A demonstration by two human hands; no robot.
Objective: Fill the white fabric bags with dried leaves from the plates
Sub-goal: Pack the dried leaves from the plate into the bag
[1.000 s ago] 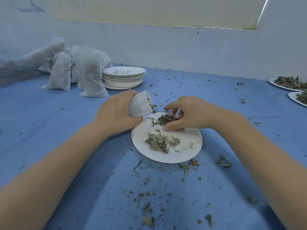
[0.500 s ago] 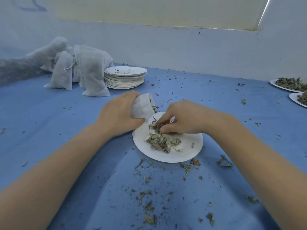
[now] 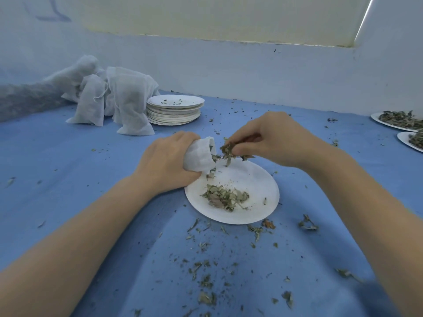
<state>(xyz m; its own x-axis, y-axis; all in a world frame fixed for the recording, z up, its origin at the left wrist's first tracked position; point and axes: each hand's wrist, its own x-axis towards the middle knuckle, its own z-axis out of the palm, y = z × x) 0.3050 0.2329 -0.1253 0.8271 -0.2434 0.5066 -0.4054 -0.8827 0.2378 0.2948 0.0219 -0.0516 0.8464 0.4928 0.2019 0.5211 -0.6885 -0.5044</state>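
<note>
Lifted off the plate since a moment ago, the right hand pinches dried leaves beside the mouth of the white fabric bag gripped by the left hand at frame centre, and should release well inside to limit spills.

A white plate of grey-green dried leaves and a white fabric bag sit on plain blue cloth.

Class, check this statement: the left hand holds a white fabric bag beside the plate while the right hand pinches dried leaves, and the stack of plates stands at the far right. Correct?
No. The head view shows the stack of plates at the far left, beside the filled bags. The rest is right.
</note>
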